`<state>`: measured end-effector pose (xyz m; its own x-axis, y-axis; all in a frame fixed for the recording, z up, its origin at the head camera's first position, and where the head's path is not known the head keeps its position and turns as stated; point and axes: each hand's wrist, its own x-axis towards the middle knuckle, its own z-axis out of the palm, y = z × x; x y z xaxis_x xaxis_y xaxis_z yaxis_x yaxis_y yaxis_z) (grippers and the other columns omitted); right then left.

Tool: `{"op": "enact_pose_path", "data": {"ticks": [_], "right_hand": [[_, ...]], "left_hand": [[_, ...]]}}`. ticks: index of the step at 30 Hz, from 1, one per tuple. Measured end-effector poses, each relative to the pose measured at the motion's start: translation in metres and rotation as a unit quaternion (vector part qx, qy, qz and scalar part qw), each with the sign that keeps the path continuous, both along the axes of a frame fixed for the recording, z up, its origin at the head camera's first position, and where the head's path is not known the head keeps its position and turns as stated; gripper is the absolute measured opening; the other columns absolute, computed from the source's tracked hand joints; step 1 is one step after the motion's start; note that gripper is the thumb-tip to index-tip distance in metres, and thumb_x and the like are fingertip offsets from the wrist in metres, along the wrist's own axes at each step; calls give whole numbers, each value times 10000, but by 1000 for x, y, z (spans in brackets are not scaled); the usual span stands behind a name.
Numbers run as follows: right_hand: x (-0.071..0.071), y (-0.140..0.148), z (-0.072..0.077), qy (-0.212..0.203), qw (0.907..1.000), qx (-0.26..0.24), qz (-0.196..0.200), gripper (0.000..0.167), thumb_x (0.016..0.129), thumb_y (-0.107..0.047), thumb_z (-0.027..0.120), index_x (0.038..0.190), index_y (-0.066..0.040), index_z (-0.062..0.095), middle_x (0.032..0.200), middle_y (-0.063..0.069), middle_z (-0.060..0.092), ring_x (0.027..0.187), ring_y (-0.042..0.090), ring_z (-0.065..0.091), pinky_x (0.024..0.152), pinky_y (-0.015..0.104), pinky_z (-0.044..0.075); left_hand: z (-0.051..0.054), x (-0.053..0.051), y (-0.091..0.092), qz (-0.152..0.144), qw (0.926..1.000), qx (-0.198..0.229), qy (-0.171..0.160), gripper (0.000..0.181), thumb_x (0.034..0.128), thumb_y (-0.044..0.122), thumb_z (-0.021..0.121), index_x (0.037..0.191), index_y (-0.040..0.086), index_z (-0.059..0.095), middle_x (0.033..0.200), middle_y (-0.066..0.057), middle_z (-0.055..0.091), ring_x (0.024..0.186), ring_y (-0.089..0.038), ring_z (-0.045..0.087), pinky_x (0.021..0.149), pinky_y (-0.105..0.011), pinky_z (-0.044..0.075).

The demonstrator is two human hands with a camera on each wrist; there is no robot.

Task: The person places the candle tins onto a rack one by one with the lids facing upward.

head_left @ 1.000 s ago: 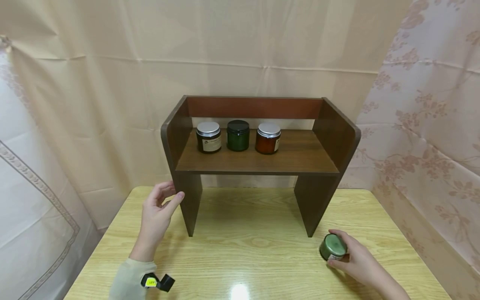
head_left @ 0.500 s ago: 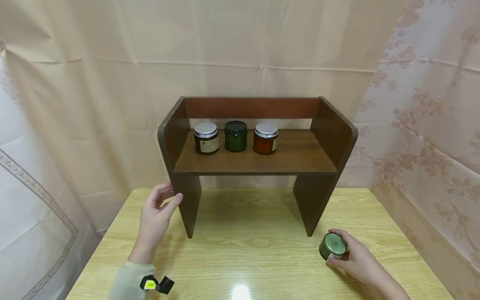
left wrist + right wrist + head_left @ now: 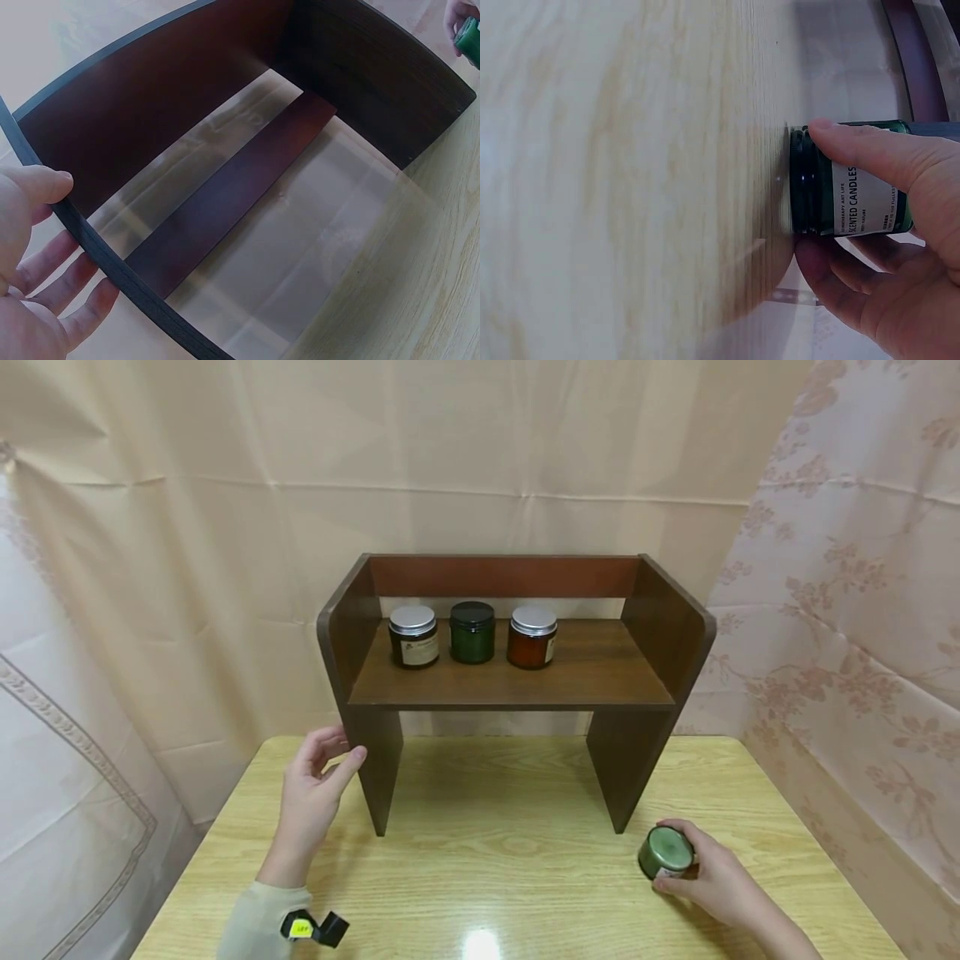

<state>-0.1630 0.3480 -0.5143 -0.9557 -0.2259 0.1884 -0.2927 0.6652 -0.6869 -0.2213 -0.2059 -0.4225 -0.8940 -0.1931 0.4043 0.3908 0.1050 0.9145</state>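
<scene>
A dark brown wooden desktop shelf stands on the table. My left hand is at its left side panel; in the left wrist view the thumb and fingers pinch the panel's front edge from both sides. At the table's right, my right hand holds a green glass scented candle jar between thumb and fingers. The right wrist view shows this candle jar upside down, its dark lid toward the tabletop and a white label partly covered by the thumb. Whether the lid touches the table is hard to tell.
On the shelf board stand three jars: a dark one with a silver lid, a green one with a black lid and an amber one with a silver lid. Beige curtains hang behind the light wooden table.
The head view has shifted very slightly since a second ago. Both hands, the shelf and the jars keep their places.
</scene>
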Motion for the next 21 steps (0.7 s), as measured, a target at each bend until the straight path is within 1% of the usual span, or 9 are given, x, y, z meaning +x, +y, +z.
{"op": "enact_pose_path", "data": {"ticks": [5, 10, 17, 21], "right_hand": [[1, -1, 2, -32, 10000, -1, 23, 800, 771, -133, 1007, 1429, 7, 575, 1237, 125, 702, 974, -8, 643, 741, 272, 615], [1, -2, 4, 90, 9999, 67, -11, 760, 743, -155, 1027, 1371, -27, 617, 1189, 60, 713, 970, -15, 633, 744, 264, 600], [0, -2, 7, 621, 9978, 235, 25, 781, 627, -144, 1082, 1288, -96, 669, 1160, -25, 717, 1017, -8, 644, 810, 252, 597], [1, -3, 11, 746, 9970, 193, 24, 794, 605, -137, 1091, 1279, -113, 672, 1159, -45, 714, 1017, -6, 651, 809, 258, 612]], "left_hand": [[0, 0, 0, 1, 10000, -37, -8, 344, 1018, -3, 756, 1335, -38, 626, 1190, 14, 716, 1149, -153, 678, 930, -193, 582], [0, 0, 1, 12, 10000, -23, -18, 342, 1017, -2, 757, 1331, -39, 626, 1183, 15, 718, 1145, -153, 678, 926, -192, 581], [0, 0, 1, 23, 10000, -48, 0, 342, 1014, -8, 758, 1330, -37, 628, 1174, 19, 724, 1138, -150, 681, 920, -192, 584], [0, 0, 1, 40, 10000, 16, -3, 338, 1010, -19, 758, 1321, -42, 627, 1165, 21, 724, 1132, -150, 681, 915, -193, 584]]}}
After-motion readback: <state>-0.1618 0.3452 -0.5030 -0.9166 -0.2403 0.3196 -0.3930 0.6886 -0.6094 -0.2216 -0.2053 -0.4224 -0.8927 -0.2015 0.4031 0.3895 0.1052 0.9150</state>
